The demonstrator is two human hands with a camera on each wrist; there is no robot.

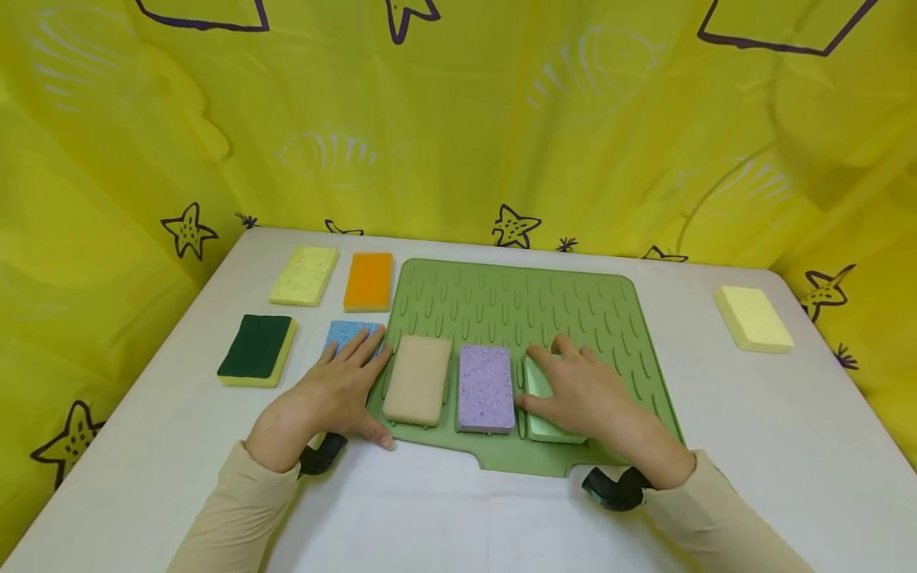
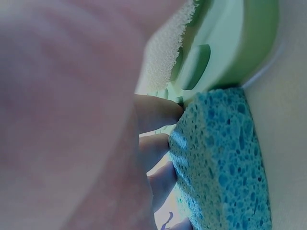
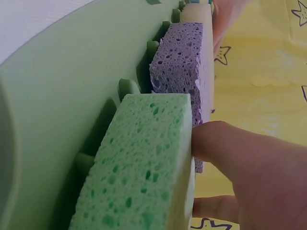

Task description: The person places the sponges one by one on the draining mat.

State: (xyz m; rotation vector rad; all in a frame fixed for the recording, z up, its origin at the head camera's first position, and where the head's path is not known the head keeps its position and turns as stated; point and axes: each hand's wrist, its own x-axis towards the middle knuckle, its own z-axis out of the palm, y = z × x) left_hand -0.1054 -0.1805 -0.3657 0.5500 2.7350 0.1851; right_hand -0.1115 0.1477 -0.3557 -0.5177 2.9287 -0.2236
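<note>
My right hand (image 1: 583,390) lies over a light green sponge (image 3: 136,158) on the green mat (image 1: 516,310). Its thumb (image 3: 213,141) is at the sponge's left edge, and its bent fingers reach the far end. Left of it lie a purple speckled sponge (image 1: 485,390) and a tan sponge (image 1: 418,380), both flat on the mat. Fingers spread, my left hand (image 1: 337,398) rests at the mat's left edge, fingertips touching a blue sponge (image 2: 230,163) on the table; its thumb extends towards the mat's front edge. Both hands partly cover the sponges under them.
On the white table (image 1: 430,517), a yellow sponge (image 1: 304,276), an orange sponge (image 1: 368,282) and a yellow sponge with a dark green top (image 1: 258,350) lie to the left. A pale yellow sponge (image 1: 754,318) is far right. Yellow patterned cloth (image 1: 458,119) hangs behind.
</note>
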